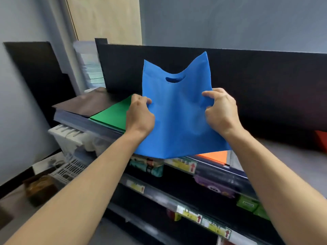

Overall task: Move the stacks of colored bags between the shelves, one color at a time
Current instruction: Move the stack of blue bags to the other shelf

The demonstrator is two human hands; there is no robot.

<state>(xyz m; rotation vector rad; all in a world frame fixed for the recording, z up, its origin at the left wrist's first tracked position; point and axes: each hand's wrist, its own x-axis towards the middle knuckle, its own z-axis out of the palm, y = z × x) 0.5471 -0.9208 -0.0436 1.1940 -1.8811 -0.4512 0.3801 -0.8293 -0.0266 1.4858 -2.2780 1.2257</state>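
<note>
Blue fabric: a single blue bag (177, 112) is being held up in the air over the front edge of the top shelf (283, 152), with the black back panel (265, 85) behind it. The bag is standing roughly upright, its handle slot near the top and its two upper corners pointing up. Its lower edge is hanging just above the shelf front.

The left hand (139, 114) is gripping the bag's left edge about halfway up, with its fingers (143, 100) curled onto the fabric. The right hand (221, 110) is gripping the right edge at about the same height. Its fingers (208, 94) are bent and pinching the fabric, which is bunching slightly there. Both forearms are reaching in from below.

On the top shelf, a green stack (113, 114) of flat bags is lying just left of the left hand. A dark stack (85, 103) is lying beside it, further left. An orange bag (215, 156) is showing under the blue bag's lower right corner, lying on the shelf. Something red (321, 140) is sitting at the far right edge, cut off by the frame.

Lower shelves are carrying yellow price labels (184, 164) with red arrows, a purple packet (214, 186) and green packets (247, 204). A white basket (70, 168) is sitting lower left. The frame is blurring toward the edges.
</note>
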